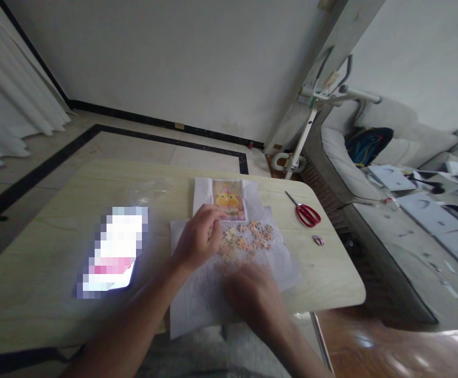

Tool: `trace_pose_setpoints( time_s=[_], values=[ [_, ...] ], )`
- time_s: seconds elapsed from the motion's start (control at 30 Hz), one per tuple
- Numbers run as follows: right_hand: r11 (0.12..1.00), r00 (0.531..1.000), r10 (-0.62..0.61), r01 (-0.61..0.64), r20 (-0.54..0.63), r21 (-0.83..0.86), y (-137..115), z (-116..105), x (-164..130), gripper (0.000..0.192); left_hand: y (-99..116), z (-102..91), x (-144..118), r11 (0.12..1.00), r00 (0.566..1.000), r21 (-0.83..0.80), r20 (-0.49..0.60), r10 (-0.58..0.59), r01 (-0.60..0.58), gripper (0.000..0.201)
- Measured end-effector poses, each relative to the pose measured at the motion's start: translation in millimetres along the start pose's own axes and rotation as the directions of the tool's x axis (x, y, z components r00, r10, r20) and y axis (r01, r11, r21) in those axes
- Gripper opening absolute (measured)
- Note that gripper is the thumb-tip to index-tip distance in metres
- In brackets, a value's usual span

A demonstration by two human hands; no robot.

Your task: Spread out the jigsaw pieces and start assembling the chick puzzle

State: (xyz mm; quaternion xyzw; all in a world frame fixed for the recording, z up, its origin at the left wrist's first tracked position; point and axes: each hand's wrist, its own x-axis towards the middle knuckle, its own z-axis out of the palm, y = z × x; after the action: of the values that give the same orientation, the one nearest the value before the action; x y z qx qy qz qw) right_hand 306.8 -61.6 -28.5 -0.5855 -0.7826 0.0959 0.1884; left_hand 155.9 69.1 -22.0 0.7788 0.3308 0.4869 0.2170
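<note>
Loose jigsaw puzzle pieces [253, 236] lie in a heap on white paper sheets [197, 294]. Behind them is a small picture [228, 198] of a yellow cartoon figure, resting on the paper. My left hand [202, 233] is at the left edge of the heap, just below the picture, with its fingers curled together; whatever may be between the fingertips is hidden. At the near side of the pieces is my right hand [250, 289], smeared by motion, so its fingers cannot be made out.
Left on the wooden table [55, 236] lies a lit phone [114, 247], its screen pixelated. Red-handled scissors [306, 214] and a small pinkish object [318, 240] lie at the right. Beyond stand a grey sofa [386, 231] and white exercise equipment [305, 131].
</note>
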Motion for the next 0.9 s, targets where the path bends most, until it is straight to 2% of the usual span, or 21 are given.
trace_pose_setpoints(
  time_s=[0.13, 0.23, 0.37, 0.43, 0.5, 0.57, 0.67, 0.77, 0.9],
  values=[
    [0.998, 0.999, 0.000, 0.004, -0.052, 0.061, 3.6, 2.1, -1.9, 0.025, -0.5, -0.2, 0.4, 1.000, 1.000, 0.001, 0.002, 0.004, -0.004, 0.016],
    [0.976, 0.992, 0.095, -0.076, -0.086, 0.203, 6.1, -4.7, -0.3, 0.022, -1.1, -0.7, -0.1, 1.000, 1.000, -0.004, 0.002, 0.006, -0.006, 0.017],
    [0.918, 0.977, 0.215, -0.198, -0.011, 0.343, 13.2, -22.9, 1.8, 0.016, -1.5, -1.1, 0.2, 1.000, 1.000, -0.001, -0.001, 0.005, -0.005, 0.017],
    [0.924, 0.966, 0.254, -0.254, 0.039, 0.287, 19.3, -31.6, 2.1, 0.017, -1.7, -1.0, 0.7, 1.000, 1.000, 0.001, -0.007, 0.009, -0.009, 0.017],
    [0.942, 0.954, 0.291, -0.298, 0.069, 0.153, 25.8, -37.7, 2.7, 0.017, -1.9, -0.7, 0.8, 1.000, 1.000, 0.002, -0.003, 0.010, -0.010, 0.017],
    [0.948, 0.947, 0.315, -0.317, 0.058, 0.025, 30.8, -41.1, 4.5, 0.013, -2.0, -0.4, 0.6, 1.000, 1.000, 0.004, 0.002, 0.013, -0.013, 0.017],
    [0.948, 0.949, 0.315, -0.313, 0.032, -0.059, 32.7, -42.7, 10.4, 0.010, -2.0, 0.0, 0.0, 1.000, 1.000, 0.012, -0.002, 0.021, -0.021, 0.018],
    [0.958, 0.960, 0.278, -0.276, 0.023, -0.082, 29.0, -41.2, 19.5, 0.009, -1.9, 0.2, -0.5, 1.000, 1.000, 0.017, -0.005, 0.012, -0.012, 0.017],
    [0.990, 0.988, 0.126, -0.120, 0.090, -0.073, 23.9, -34.2, 32.6, 0.018, -2.2, 0.5, -1.0, 1.000, 1.000, 0.019, -0.003, 0.003, -0.003, 0.018]
  ],
)
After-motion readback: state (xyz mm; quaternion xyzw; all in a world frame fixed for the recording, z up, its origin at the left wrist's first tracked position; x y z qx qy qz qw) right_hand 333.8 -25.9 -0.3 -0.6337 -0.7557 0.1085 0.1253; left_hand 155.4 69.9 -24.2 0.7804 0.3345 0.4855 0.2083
